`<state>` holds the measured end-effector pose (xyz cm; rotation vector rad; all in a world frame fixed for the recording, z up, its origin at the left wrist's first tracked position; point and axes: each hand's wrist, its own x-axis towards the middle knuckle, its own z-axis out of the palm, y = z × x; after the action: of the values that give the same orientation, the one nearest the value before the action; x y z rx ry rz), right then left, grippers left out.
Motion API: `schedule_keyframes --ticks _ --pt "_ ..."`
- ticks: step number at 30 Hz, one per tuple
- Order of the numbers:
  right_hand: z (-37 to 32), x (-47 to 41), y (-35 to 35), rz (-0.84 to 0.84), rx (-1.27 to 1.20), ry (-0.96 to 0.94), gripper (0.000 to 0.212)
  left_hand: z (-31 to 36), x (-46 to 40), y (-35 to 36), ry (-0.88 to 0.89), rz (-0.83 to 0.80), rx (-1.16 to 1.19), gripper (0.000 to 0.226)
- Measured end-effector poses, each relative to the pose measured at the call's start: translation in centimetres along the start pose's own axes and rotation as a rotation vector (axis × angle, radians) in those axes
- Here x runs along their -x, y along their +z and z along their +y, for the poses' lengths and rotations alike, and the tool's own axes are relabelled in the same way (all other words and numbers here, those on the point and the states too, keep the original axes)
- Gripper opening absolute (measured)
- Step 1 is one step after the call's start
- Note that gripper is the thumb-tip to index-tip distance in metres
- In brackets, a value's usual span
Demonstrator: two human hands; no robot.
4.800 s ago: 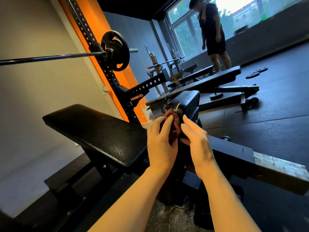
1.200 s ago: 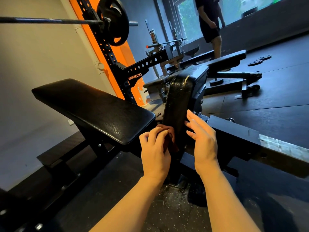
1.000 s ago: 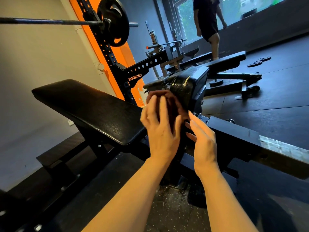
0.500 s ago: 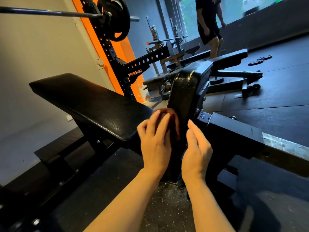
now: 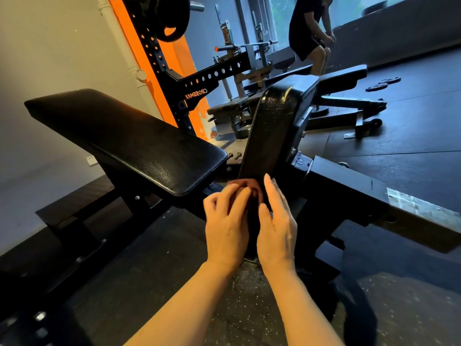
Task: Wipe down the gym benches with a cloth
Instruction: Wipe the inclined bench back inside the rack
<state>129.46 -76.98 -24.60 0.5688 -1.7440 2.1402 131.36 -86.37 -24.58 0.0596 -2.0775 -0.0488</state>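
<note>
The left hand (image 5: 225,221) presses a dark reddish cloth (image 5: 252,188) against the lower end of the upright pad (image 5: 272,131), its fingers bent over the cloth; most of the cloth is hidden under those fingers, so only a rumpled edge shows above the knuckles. The right hand (image 5: 277,221) lies flat along the pad's right edge with straight fingers pointing up, holding nothing. The foot of the pad is covered by both hands, and how it joins the frame cannot be made out. To the left, the bench (image 5: 129,138) slopes up toward the wall, its black surface glossy near the rounded end; its legs sink into shadow below. A black beam (image 5: 349,186) runs off to the right, where a pale worn strip marks its top before the picture cuts it off. Behind, a black arm of the rack (image 5: 199,86) carries orange lettering that reads CROSSMAX, seen reversed. The weight plate (image 5: 172,18) above it is cut off at the top edge, as is the bar it sits on. Further back a second bench (image 5: 344,76) lies low on the dark floor (image 5: 411,151), with what look like small plates (image 5: 383,83) beyond it, too dim to be sure. A person (image 5: 309,33) in dark clothes stands bent by the window, head out of frame.
</note>
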Motion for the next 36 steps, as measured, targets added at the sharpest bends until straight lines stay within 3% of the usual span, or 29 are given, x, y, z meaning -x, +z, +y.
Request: schedule_keyframes --ticks 3,6,11,14,20,23,25,28,30,33,36 --pt "1.5 -0.4 -0.9 0.012 0.421 -0.214 0.057 -0.7 2.0 0.4 -0.023 -0.065 0.024 0.055" --pt "2.2 -1.0 -2.6 -0.079 0.726 -0.309 0.072 -1.4 3.6 0.3 -0.078 -0.102 0.022 0.049" --pt "2.4 -2.2 -4.9 -0.221 1.051 -0.474 0.089 -0.2 1.3 0.0 -0.072 0.053 0.035 0.044" --pt "2.6 -2.5 -5.0 -0.268 1.085 -0.534 0.088 -0.2 1.4 0.8 0.007 0.015 0.028 0.041" --pt "2.8 -2.2 -4.4 -0.316 0.970 -0.476 0.099 -3.3 7.9 0.5 -0.230 -0.188 0.010 0.054" --pt "2.7 -1.9 -4.1 -0.323 0.894 -0.432 0.104 -2.3 5.8 0.2 -0.286 -0.021 0.089 0.052" --pt "2.8 -1.8 -3.8 -0.317 0.877 -0.415 0.102 -0.6 3.0 0.2 -0.214 0.077 0.138 0.041" --pt "3.0 -1.7 -3.7 -0.303 0.885 -0.408 0.100 0.6 1.7 1.2 -0.176 0.054 0.149 0.035" --pt "3.0 -1.6 -3.7 -0.306 0.885 -0.416 0.092 -0.2 4.0 1.8 -0.273 -0.054 0.125 0.036" --pt "2.5 -1.6 -3.6 -0.274 0.897 -0.432 0.084 -1.9 9.8 1.9 -0.574 -0.283 0.060 0.028" --pt "3.1 -0.9 -3.9 -0.237 0.967 -0.501 0.074 -2.4 12.7 0.9 -0.860 -0.188 0.044 0.022"
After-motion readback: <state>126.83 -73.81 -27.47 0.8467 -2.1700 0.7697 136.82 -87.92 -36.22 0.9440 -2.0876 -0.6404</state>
